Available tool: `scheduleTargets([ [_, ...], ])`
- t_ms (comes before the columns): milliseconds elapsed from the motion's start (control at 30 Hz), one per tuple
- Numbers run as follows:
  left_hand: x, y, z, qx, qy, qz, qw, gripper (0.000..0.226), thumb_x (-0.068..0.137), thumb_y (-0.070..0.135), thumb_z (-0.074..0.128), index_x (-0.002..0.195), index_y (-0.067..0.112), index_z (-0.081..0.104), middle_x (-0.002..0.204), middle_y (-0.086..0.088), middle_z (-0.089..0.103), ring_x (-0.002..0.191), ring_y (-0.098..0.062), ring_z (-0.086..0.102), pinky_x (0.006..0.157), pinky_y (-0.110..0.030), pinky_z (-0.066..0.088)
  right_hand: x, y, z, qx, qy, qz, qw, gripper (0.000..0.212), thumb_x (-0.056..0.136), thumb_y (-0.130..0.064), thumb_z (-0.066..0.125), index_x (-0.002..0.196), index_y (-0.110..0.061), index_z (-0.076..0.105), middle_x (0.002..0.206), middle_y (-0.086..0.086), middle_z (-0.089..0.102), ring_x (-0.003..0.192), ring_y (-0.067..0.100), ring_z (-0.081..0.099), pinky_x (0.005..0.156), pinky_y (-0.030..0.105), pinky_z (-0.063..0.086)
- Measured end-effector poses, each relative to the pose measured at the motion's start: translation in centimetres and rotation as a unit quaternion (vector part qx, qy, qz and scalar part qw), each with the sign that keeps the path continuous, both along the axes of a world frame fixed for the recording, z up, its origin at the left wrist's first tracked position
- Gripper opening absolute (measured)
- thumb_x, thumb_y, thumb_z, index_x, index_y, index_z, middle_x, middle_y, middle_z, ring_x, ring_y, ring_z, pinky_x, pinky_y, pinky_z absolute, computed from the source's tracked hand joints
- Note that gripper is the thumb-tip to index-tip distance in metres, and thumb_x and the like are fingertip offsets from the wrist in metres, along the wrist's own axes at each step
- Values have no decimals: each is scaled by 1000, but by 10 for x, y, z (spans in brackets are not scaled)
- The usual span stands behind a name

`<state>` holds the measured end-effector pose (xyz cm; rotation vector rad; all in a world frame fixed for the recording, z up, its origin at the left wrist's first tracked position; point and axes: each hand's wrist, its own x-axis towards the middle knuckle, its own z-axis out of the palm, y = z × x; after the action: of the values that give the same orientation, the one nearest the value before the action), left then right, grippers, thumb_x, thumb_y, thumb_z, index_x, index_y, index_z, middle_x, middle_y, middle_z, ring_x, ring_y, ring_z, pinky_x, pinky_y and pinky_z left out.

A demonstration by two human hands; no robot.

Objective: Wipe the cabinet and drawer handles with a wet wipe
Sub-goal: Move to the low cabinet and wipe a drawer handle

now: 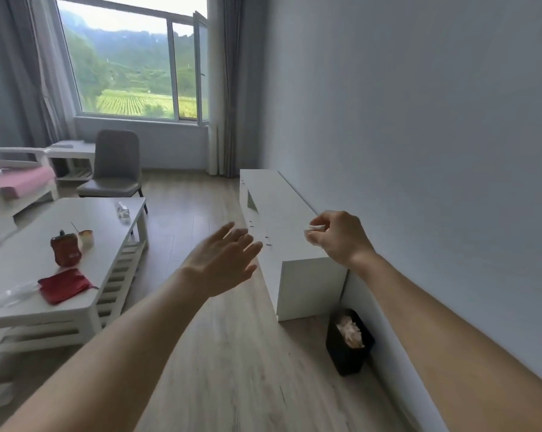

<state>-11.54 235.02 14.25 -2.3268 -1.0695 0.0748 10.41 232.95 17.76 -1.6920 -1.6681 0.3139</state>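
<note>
While right hand [341,238] pinches wet wipe [315,228], white cabinet [282,207], wood floor [232,353], window [132,60].

A low white table [113,219] bears a red pouch [64,285] and red bottle [65,248]; a black bin [349,353] stands by the wall.

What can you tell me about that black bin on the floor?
The bin is small, black and squarish, with plain dark walls that look like plastic. It stands upright on the wood floor, open at the top, with no lid in sight. It holds crumpled pale tissues or wipes, heaped near the rim. It sits by the wall, just past the near end of the white cabinet. Neither hand touches it.
</note>
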Motion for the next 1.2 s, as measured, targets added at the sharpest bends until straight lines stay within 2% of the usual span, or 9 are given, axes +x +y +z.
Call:
scheduleTargets([
  [133,-34,115,9,-15,-9,14,1000,55,102,44,19,149,16,17,151,-4,29,142,-20,18,117,-37,5,-26,102,6,-13,18,-15,1000,16,82,-18,66,95,-9,66,87,3,66,83,18,62,68,20,43],
  [267,-49,233,0,-25,2,9,1000,54,102,44,20,148,16,20,150,-2,32,142,-18,19,117,-35,5,-39,205,1,3,31,-41,999,11,82,-16,66,91,-9,67,80,1,65,78,16,61,58,14,41],
  [433,-64,384,-18,-16,10,-9,1000,54,102,44,21,149,16,18,151,-3,32,142,-19,20,117,-35,6,-51,347,-19,23,64,-71,995,16,81,-17,68,95,-8,68,87,2,69,81,16,64,66,18,45],
  [600,-92,517,-15,-31,2,-19,999,54,102,45,21,149,17,20,150,-2,33,141,-18,21,117,-34,7,-71,483,-23,4,96,-95,991,16,80,-17,70,93,-8,68,89,4,70,80,17,64,71,24,50],
  [800,-142,672,-11,-18,-31,-11,999,54,102,45,21,148,17,22,149,-1,34,140,-18,23,116,-34,9,-118,636,-17,-2,72,-88,993,20,79,-19,71,95,-7,69,88,6,71,82,19,66,74,26,51],
  [867,-157,725,-16,-15,-22,-30,999,54,102,45,21,148,16,20,150,-2,33,140,-19,23,116,-34,9,-135,687,-22,7,76,-99,992,20,79,-19,71,94,-7,69,88,7,71,81,19,66,74,25,51],
  [1033,-204,861,-28,-27,0,-77,997,55,102,45,22,148,16,21,151,-3,32,141,-19,23,116,-34,10,-183,803,-54,40,115,-158,980,11,80,-21,69,87,-12,69,81,3,70,76,15,63,61,17,41],
  [1100,-211,911,-37,-24,11,-104,994,55,102,45,23,148,16,22,150,-3,33,140,-19,23,115,-34,10,-197,840,-68,36,123,-173,977,13,80,-24,69,87,-13,69,80,1,69,77,15,63,63,18,42],
  [1200,-203,970,-51,-71,-16,-136,988,55,101,45,26,148,16,22,149,-3,35,139,-19,25,115,-32,8,-202,880,-87,12,130,-205,970,14,80,-25,69,86,-12,69,79,0,69,77,15,63,66,20,45],
])
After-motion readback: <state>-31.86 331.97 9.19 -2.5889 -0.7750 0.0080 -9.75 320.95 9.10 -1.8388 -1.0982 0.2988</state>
